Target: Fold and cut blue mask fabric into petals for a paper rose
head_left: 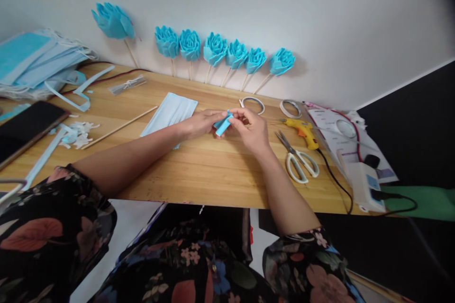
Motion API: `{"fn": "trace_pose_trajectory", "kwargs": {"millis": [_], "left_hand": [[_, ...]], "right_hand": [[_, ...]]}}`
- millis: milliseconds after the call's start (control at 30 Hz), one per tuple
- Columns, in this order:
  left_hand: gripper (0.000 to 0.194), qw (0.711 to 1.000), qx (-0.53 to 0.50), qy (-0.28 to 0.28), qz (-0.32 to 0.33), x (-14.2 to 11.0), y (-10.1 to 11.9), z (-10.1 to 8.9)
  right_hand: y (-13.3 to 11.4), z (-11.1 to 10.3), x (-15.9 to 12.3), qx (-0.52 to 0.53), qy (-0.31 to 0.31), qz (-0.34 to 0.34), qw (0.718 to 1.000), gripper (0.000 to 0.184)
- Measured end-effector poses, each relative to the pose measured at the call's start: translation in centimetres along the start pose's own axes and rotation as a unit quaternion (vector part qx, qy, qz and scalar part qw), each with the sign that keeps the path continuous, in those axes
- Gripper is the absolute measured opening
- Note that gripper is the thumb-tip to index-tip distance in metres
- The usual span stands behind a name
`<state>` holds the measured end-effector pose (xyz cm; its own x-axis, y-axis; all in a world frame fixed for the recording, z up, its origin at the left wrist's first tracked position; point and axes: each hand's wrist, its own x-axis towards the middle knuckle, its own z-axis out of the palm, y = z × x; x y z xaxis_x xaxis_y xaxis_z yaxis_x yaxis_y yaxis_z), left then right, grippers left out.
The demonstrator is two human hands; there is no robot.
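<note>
Between my two hands, over the middle of the wooden table, is a small folded strip of blue mask fabric point(224, 125). My left hand point(203, 124) grips it from the left, its fingers partly hidden behind the fabric. Thumb and fingers of my right hand point(251, 129) pinch its upper right end. A pale blue face mask point(169, 111) lies flat just left of my left hand, partly under that forearm. To the right of my right hand rest white-handled scissors point(296, 158) and a yellow hot glue gun point(302, 132).
Several blue fabric flowers point(215, 49) on sticks lean against the wall. A wooden stick point(121, 127), fabric scraps point(76, 135), a phone point(31, 128) and a mask pile point(39, 61) lie left. Two tape rolls point(290, 109), papers point(337, 128) and a power strip point(366, 187) are right.
</note>
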<state>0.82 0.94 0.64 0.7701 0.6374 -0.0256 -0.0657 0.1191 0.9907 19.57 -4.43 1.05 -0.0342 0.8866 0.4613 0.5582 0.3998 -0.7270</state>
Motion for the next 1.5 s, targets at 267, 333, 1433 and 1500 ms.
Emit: {"fn": "trace_pose_trajectory", "kwargs": {"millis": [267,333,1433,1500], "left_hand": [[0.033,0.998,0.054,-0.042,-0.002,-0.1,0.5,0.1],[0.028,0.997,0.061,-0.043,-0.003,0.0,0.4,0.1],[0.033,0.963,0.172,0.19,0.08,0.2,0.4,0.3],[0.034,0.957,0.181,0.211,0.086,0.4,0.2,0.2]], "right_hand": [[0.0,-0.1,0.0,-0.032,0.028,-0.007,0.999,0.014],[-0.2,-0.1,0.0,-0.042,0.033,-0.016,0.998,0.012],[1.8,0.7,0.5,0.139,-0.03,0.127,0.982,0.037],[1.8,0.8,0.6,0.129,-0.013,0.132,0.983,0.032]]}}
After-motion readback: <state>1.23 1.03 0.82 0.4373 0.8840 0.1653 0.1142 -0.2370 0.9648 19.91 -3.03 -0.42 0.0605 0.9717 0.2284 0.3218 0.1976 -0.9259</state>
